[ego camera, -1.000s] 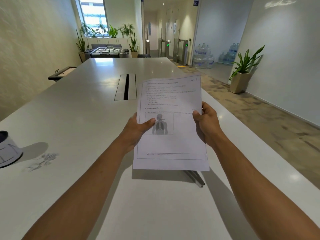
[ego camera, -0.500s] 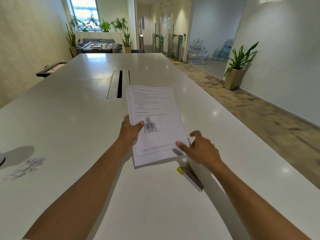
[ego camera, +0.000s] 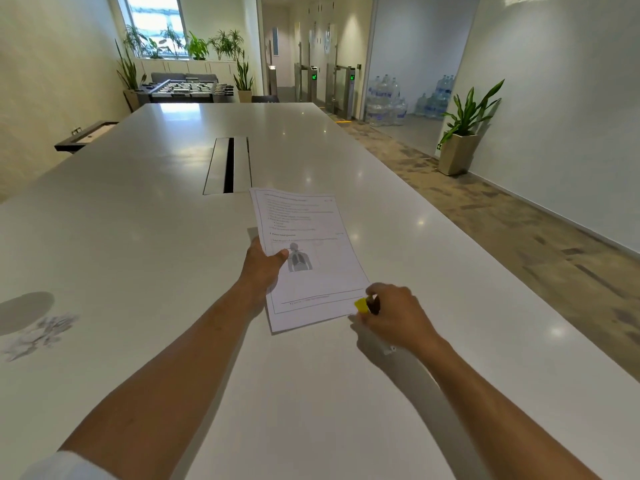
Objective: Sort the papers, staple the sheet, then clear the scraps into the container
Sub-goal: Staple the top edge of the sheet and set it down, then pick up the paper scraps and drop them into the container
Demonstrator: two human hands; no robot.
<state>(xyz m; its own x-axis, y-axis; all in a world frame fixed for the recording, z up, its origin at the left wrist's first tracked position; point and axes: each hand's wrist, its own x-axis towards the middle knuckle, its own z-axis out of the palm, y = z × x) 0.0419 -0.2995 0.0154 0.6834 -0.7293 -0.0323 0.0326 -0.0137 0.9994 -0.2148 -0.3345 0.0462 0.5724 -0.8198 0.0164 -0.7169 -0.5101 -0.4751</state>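
Observation:
The printed papers [ego camera: 313, 251], with text and a grey torso diagram, lie low over the white table [ego camera: 138, 220] in the middle. My left hand [ego camera: 261, 268] pinches their left edge, thumb on top. My right hand [ego camera: 394, 315] is closed over the stapler [ego camera: 363, 305] at the sheets' near right corner; only its yellow and dark tip shows. A small heap of paper scraps [ego camera: 38, 332] lies at the far left. The container is out of frame; only its shadow falls beside the scraps.
A cable slot [ego camera: 228, 164] is set into the table beyond the papers. The table's right edge runs diagonally past my right arm, with carpet floor and a potted plant [ego camera: 460, 140] beyond. A foosball table [ego camera: 187, 88] stands at the far end.
My right hand let go of the papers, dropped to the table and closed on the stapler. My left hand lowered the papers toward the table. The view shifted right, so the container left the frame.

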